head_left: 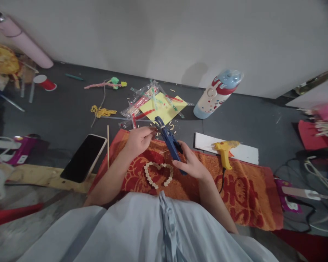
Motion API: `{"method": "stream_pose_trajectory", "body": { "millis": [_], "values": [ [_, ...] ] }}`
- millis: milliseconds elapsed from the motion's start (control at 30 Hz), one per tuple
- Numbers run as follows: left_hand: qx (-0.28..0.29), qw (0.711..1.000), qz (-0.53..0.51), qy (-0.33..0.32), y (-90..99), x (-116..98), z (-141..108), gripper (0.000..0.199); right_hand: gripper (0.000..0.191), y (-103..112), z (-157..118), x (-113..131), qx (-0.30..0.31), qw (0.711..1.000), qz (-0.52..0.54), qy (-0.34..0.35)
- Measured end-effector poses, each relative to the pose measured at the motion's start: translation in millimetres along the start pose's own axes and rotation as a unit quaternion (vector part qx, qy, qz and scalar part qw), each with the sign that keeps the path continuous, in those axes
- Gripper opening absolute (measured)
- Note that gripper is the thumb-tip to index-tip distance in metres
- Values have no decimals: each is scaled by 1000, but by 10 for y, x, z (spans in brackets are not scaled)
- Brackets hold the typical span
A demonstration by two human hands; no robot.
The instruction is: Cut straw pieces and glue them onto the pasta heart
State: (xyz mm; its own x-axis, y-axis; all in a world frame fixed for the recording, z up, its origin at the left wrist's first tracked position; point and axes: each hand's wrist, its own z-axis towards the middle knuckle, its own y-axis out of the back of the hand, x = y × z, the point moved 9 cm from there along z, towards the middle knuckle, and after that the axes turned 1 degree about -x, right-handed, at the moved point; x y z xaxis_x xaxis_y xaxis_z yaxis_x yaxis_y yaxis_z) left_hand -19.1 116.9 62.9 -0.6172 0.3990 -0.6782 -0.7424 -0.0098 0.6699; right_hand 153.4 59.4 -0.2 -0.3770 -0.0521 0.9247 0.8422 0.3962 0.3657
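My right hand (190, 162) is wrapped round the handles of a dark blue cutting tool (168, 140), whose head points up and to the left. Close to that head, my left hand (139, 140) pinches something too small to make out. Below the tool, a heart outline of small pale pieces (150, 179) lies on the red and orange towel (243, 196), with a gap near its lower tip. Small pale bits (171, 127) are scattered beyond the towel's far edge, beside a yellow paper (166, 116).
A phone (84, 158) and a thin wooden stick (108, 145) lie on the left. On the right, a yellow glue gun (224, 153) rests on a white board (246, 153), its cord over the towel. Farther back stands a bottle (213, 98).
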Motion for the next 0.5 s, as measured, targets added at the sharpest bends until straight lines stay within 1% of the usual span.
{"method": "stream_pose_trajectory", "body": {
  "millis": [167, 333, 400, 500],
  "values": [
    [25, 993, -104, 44, -15, 31, 35, 32, 76, 7, -4, -8, 3, 1000, -3, 6],
    [60, 972, -212, 78, -86, 69, 23, 34, 78, 1, -9, -17, 13, 1000, -5, 10],
    [70, 967, -232, 82, -103, 90, 21, 33, 78, 4, -7, -29, 13, 1000, -12, 5],
    [96, 965, -228, 86, -141, 142, 16, 34, 76, 13, -1, -31, 6, 1000, -22, 2]
  ]
}}
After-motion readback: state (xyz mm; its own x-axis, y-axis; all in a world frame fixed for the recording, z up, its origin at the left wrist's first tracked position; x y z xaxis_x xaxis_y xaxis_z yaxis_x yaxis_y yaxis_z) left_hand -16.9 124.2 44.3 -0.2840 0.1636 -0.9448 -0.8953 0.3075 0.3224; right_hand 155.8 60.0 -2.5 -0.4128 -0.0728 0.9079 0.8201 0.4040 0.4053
